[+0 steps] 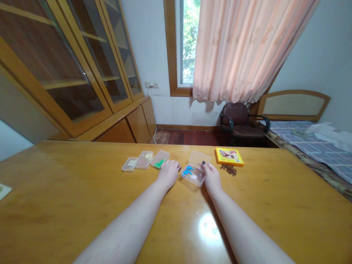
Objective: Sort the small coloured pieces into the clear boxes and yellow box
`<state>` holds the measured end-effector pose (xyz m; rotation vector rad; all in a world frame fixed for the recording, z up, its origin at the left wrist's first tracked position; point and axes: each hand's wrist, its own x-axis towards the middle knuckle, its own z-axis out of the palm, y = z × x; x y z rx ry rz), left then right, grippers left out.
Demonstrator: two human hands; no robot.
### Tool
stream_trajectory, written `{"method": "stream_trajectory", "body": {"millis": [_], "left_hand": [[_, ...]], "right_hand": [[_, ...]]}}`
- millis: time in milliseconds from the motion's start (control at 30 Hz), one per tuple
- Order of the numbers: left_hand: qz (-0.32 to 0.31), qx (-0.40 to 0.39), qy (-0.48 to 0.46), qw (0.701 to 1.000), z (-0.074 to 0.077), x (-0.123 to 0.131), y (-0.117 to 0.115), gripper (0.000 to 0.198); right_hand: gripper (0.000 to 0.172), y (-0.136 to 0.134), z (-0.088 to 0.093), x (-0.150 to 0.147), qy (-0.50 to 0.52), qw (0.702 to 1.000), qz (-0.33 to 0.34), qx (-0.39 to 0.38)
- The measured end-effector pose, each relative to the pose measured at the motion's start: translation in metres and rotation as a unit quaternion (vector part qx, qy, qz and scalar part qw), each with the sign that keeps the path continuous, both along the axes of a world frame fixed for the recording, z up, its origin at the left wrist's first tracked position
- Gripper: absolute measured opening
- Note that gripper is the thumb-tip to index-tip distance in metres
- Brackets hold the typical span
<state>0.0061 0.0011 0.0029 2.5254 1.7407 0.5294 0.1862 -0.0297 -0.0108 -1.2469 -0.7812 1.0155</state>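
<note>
A small clear plastic box (193, 175) with blue pieces (188, 170) inside lies open on the wooden table (82, 190), its lid (199, 158) flipped back. My right hand (211, 175) grips the box's right edge, fingers curled. My left hand (168, 173) rests just left of the box, fingers curled under; whether it holds anything is hidden.
Left of my hands lie three small clear boxes (144, 160), one with green pieces (158, 164). A yellow packet (229, 156) and a heap of small brown pieces (228, 169) lie at the right. Beyond the table are a chair (242, 123), a bed (316, 145) and a glass-fronted cabinet (68, 73).
</note>
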Motion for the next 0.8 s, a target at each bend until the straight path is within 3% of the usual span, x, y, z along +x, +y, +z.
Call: {"method": "stream_trajectory", "body": {"millis": [100, 233, 300, 467, 600, 800], "left_hand": [[0.004, 0.061, -0.090, 0.994, 0.005, -0.003, -0.001, 0.013], [-0.103, 0.097, -0.187, 0.972, 0.009, -0.006, -0.003, 0.017], [-0.125, 0.086, -0.198, 0.968, 0.008, -0.006, -0.003, 0.021], [-0.048, 0.032, -0.134, 0.989, 0.000, -0.006, 0.003, 0.017], [-0.073, -0.004, -0.048, 0.996, -0.003, -0.003, 0.001, 0.014], [-0.075, -0.025, -0.013, 0.997, -0.004, -0.001, -0.003, 0.010]], "right_hand": [[0.039, -0.001, -0.003, -0.001, -0.029, 0.999, 0.017, -0.006], [0.039, -0.001, -0.002, -0.002, -0.071, 0.997, 0.043, 0.004], [0.038, -0.001, -0.002, -0.001, -0.047, 0.998, 0.030, 0.006], [0.033, 0.001, -0.001, 0.003, 0.056, 0.998, -0.037, 0.000], [0.032, 0.001, -0.002, 0.003, 0.068, 0.997, -0.045, -0.002], [0.036, 0.002, -0.006, 0.002, 0.063, 0.998, -0.030, -0.001]]}}
